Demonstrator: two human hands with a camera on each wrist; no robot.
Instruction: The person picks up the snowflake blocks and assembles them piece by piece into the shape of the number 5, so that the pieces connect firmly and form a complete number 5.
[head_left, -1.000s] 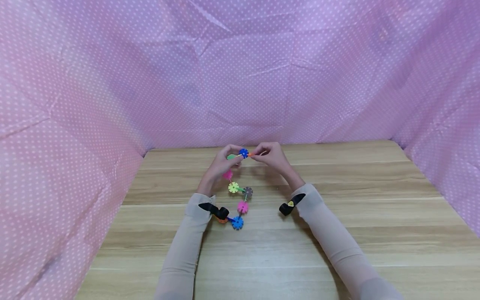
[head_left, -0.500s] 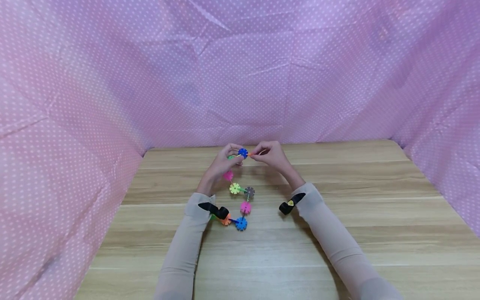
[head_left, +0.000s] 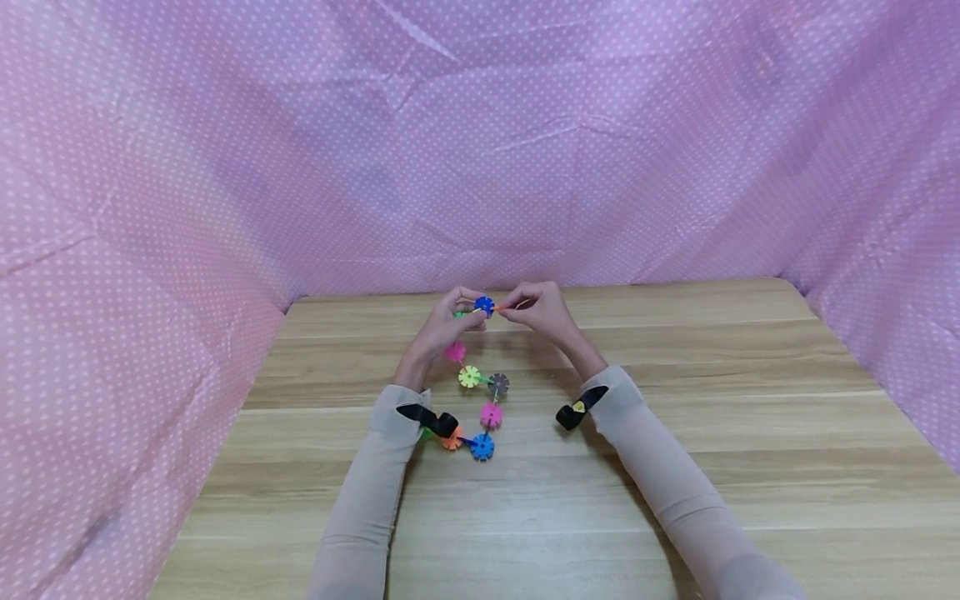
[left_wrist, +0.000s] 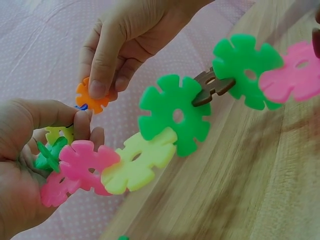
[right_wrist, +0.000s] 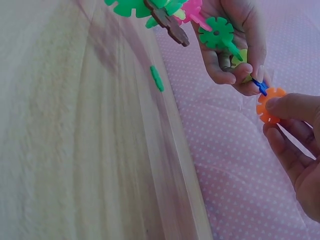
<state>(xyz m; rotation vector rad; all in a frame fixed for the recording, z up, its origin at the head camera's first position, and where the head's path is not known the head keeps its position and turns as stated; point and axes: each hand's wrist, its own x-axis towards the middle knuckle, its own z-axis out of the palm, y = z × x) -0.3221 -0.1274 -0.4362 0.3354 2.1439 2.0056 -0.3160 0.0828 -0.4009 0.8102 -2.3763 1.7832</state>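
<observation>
Near the table's far edge, my left hand (head_left: pixel 442 327) pinches a dark blue snowflake disc (head_left: pixel 484 306). My right hand (head_left: pixel 546 313) holds an orange snowflake disc (right_wrist: pixel 272 111) between thumb and fingers, its edge meeting the blue one. From the left hand runs a long chain of interlocked discs. Beside the palm in the left wrist view are pink (left_wrist: pixel 84 162) and yellow (left_wrist: pixel 142 159) discs, followed by green (left_wrist: pixel 165 105) and brown (left_wrist: pixel 204 90) ones. In the head view the chain reaches a light blue disc (head_left: pixel 482 447) and an orange one, partly behind the left wrist strap.
A single green piece (right_wrist: pixel 156 78), seen edge-on, lies on the wooden table (head_left: pixel 675 483) near its far edge in the right wrist view. Pink dotted cloth (head_left: pixel 480 150) hangs behind the table and at both sides. Each wrist carries a black strap (head_left: pixel 581 407).
The chain's lower end has swung slightly to the right since the first frame, baring more of its orange disc. Both hands have shifted a touch left, still holding the same discs.
</observation>
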